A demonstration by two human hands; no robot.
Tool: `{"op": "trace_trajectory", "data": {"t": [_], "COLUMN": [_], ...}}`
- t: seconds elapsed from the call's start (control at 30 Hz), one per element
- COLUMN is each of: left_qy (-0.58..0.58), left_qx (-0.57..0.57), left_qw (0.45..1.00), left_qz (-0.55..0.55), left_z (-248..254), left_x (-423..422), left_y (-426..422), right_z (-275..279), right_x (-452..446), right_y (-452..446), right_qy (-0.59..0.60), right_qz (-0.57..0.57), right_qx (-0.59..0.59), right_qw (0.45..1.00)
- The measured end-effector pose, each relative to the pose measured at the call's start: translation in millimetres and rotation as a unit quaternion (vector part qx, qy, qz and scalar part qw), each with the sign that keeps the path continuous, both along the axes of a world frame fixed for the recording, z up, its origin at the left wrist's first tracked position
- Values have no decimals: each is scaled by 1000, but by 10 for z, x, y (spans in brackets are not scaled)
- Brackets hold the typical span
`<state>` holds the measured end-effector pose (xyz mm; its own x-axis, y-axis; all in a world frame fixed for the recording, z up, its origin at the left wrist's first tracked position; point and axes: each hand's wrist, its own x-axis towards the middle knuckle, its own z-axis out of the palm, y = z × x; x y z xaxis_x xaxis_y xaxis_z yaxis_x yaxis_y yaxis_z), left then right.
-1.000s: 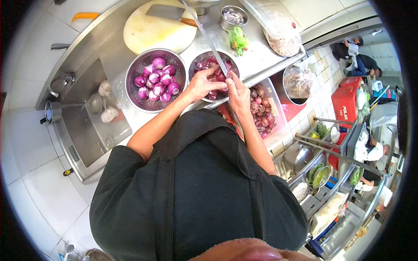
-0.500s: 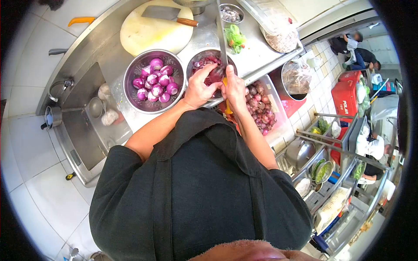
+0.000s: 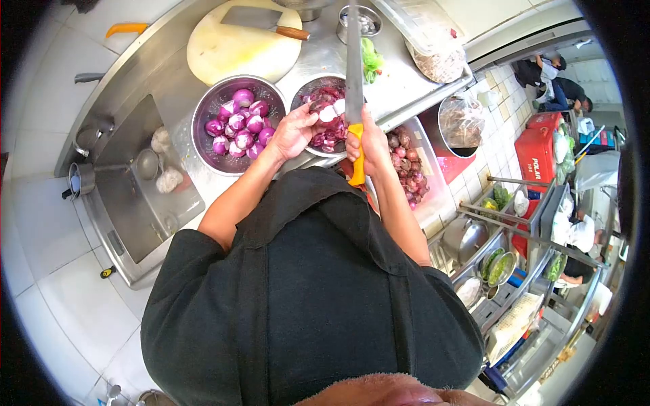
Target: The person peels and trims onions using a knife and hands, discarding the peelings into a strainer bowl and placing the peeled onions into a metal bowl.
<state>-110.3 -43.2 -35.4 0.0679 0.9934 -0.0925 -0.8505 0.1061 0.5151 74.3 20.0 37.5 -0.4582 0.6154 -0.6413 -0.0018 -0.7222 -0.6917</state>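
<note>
My right hand (image 3: 369, 147) is wrapped round the yellow handle of a long knife (image 3: 353, 68), its blade pointing away from me. My left hand (image 3: 296, 133) has thumb and fingers closed on a red onion (image 3: 317, 106), partly hidden by the fingers, with pale cut surfaces beside it. Below both hands is a metal bowl (image 3: 298, 95) of dark red onion skins (image 3: 330, 139). To its left stands a perforated metal colander (image 3: 203, 150) of peeled purple onions (image 3: 238, 123). Unpeeled red onions (image 3: 407, 169) fill a plastic bin (image 3: 440, 177) at my right.
A cleaver (image 3: 250, 18) lies on a round cutting board (image 3: 210, 51). Behind the knife are a small metal bowl (image 3: 376, 26) and green leaves (image 3: 370, 61). The sink (image 3: 128, 196) is at left. Right are a bag-lined bin (image 3: 460, 122), racks (image 3: 508, 220) and other people (image 3: 569, 91).
My hands have moved apart, the left one back toward the colander. The knife's blade has turned to show its flat side, and more of its yellow handle shows.
</note>
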Motion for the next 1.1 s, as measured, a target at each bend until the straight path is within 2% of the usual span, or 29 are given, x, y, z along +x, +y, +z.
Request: {"op": "trace_trajectory", "data": {"t": [0.03,0.13,0.27,0.37,0.5,0.67,0.73,0.77,0.87,0.9,0.93,1.0,1.03,1.1], "left_qy": [23,110,352,454,459,477,498,456,256,212,121,42,-20,-64], "left_qx": [-23,-17,-59,-57,-26,-21,-19,10,-18,-3,4,-52,-52,-62], "left_qw": [999,993,926,880,880,875,865,889,967,975,989,996,998,995], "left_qz": [18,38,127,130,117,80,68,44,15,61,86,51,41,39], "left_z": [-12,-26,-8,133,64,96,282,239,262,196,131,38,-22,-83], "left_x": [21,62,168,119,63,8,-11,-16,3,-1,-11,-168,-217,-234], "left_y": [9,70,123,94,62,-5,-60,-88,-207,-188,-184,-132,-126,-79], "right_z": [9,-77,-218,-188,-151,-155,-203,-293,-424,-378,-333,-287,-263,-184], "right_x": [-12,-15,-72,-66,-28,-32,-19,27,202,212,222,219,210,157], "right_y": [-29,-90,-120,-89,-50,-63,-24,58,254,255,227,167,138,57], "right_qy": [-52,-40,-56,-79,30,48,51,53,47,32,16,-12,-26,-91], "right_qz": [-2,11,8,14,-24,-25,-39,-55,-59,-44,-29,6,25,37], "right_qx": [48,97,142,66,-73,-60,-71,-87,-99,-89,-80,-44,-25,50], "right_qw": [997,994,988,995,997,997,995,993,992,994,996,999,999,994]}}
